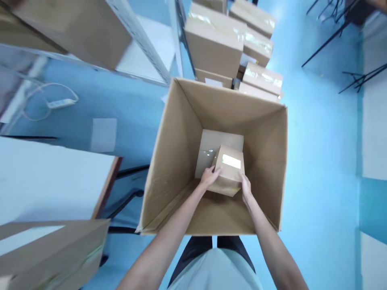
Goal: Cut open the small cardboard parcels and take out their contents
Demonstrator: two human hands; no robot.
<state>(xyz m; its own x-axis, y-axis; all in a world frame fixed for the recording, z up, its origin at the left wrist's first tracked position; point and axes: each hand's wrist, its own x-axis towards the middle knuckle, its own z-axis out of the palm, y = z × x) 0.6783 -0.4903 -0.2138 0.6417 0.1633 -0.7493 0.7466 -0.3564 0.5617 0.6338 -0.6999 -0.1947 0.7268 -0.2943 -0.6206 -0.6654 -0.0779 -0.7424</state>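
Observation:
Both my arms reach down into a tall, open cardboard box (178, 157) that stands in front of my legs. Inside it, a small closed carton (227, 174) with a white label on top is held between my two hands. My left hand (211, 176) grips the carton's left side, thumb near the top edge. On the opposite side, my right hand (246, 187) presses against the right face. Under and behind the small carton shows a paler cardboard surface (222, 137) with shiny tape, low in the box. The carton's underside is hidden.
Several taped cartons (216, 44) are stacked just beyond the box, beside a metal shelf (142, 36). A white table (51, 177) stands at the left, with another carton (54, 253) near it. Chair legs and a cable (62, 103) lie further off.

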